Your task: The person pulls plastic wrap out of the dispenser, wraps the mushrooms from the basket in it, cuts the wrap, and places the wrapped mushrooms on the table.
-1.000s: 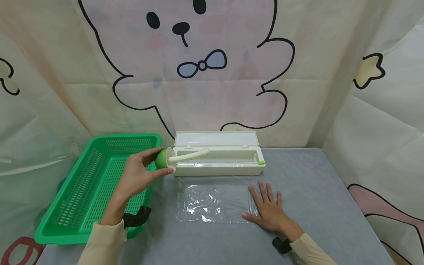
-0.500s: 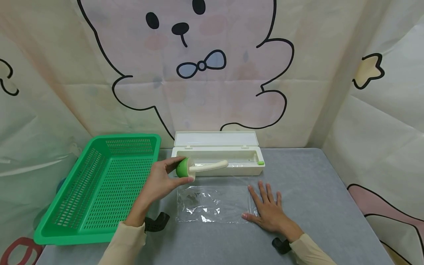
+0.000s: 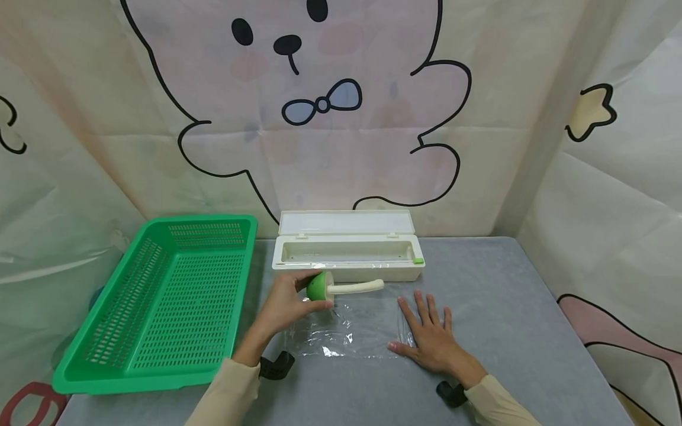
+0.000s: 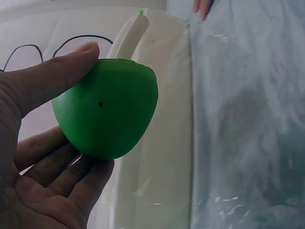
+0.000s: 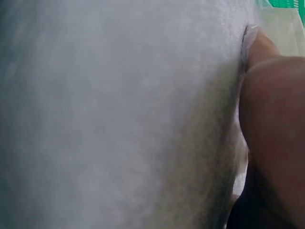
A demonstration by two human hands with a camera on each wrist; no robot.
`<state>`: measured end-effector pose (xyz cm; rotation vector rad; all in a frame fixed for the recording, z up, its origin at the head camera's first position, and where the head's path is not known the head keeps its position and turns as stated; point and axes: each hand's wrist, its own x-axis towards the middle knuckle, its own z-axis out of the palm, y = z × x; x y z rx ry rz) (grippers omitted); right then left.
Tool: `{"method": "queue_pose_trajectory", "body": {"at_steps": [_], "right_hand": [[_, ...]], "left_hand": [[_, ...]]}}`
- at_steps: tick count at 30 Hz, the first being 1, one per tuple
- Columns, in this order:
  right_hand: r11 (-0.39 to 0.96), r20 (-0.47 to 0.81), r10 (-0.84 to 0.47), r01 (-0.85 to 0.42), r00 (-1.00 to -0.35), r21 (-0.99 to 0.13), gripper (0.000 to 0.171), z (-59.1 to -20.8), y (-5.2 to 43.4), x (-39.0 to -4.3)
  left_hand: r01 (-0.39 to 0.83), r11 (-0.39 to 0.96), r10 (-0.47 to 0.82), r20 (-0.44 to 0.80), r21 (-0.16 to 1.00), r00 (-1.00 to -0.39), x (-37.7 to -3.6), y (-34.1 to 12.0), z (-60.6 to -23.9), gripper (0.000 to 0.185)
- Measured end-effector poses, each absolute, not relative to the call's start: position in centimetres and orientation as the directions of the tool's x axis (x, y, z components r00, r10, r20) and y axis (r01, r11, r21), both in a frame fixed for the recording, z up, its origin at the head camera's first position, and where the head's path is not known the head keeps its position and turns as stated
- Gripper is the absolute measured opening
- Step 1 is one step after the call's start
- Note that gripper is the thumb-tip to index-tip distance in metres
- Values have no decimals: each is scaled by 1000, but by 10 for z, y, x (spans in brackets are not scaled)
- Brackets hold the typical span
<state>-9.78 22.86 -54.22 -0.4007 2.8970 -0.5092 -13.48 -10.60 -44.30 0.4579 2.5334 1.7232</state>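
Observation:
A toy mushroom [image 3: 318,287] with a green cap and a long pale stem is held by my left hand [image 3: 282,307], thumb and fingers gripping the cap's edge. Its stem points right, over the sheet of cling film [image 3: 346,337] on the table. In the left wrist view the green cap [image 4: 107,109] fills the grasp, a small black dot on it. My right hand [image 3: 434,337] presses flat on the film's right end, fingers spread. Behind the film stands a white cling film dispenser [image 3: 346,275], lid raised, with a green tab at its right end.
A green perforated basket [image 3: 245,284] stands on the left of the grey table [image 3: 506,331]. A cloth backdrop [image 3: 522,106] with a cartoon bear rises behind the table. Part of a red shape [image 3: 34,393] shows at the lower left.
My left hand has carried the toy mushroom from beside the basket, rightward and toward me, past the dispenser's front to over the film. My right hand has stayed in place.

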Motion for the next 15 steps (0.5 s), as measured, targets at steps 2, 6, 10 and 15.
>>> {"method": "queue_pose_trajectory", "body": {"at_steps": [2, 6, 10, 15], "right_hand": [[903, -114, -294, -236, -949, -359, 106, -543, 229, -98], [901, -104, -299, -244, -949, -358, 106, -545, 230, -99], [898, -96, -300, -247, -949, -364, 105, -545, 230, -99], [897, -95, -299, -246, -949, -367, 105, -544, 230, -99]], "left_hand": [[222, 333, 279, 129, 916, -952, -135, -103, -449, 63], [221, 354, 297, 115, 909, -948, -133, -97, -461, 64], [220, 357, 322, 101, 908, -941, -132, -92, -471, 63], [204, 380, 334, 72, 902, -940, -130, -87, -479, 62]]}}
